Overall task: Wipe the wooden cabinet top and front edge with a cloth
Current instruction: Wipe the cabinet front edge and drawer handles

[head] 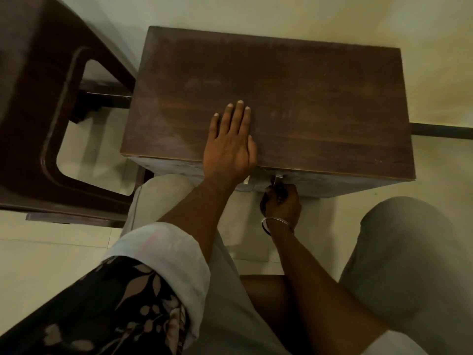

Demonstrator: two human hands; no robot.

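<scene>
Wooden top [307, 85]: L hand [230, 147] flat at front edge [332, 171], R hand [282, 204] gripping cloth [263, 201].

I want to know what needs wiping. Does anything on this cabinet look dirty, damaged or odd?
Pale, dusty smudges mark the cabinet top, beyond the left hand and just right of its fingertips. The front face looks greyish and scuffed near the metal latch. Nothing looks spilled or broken.
</scene>
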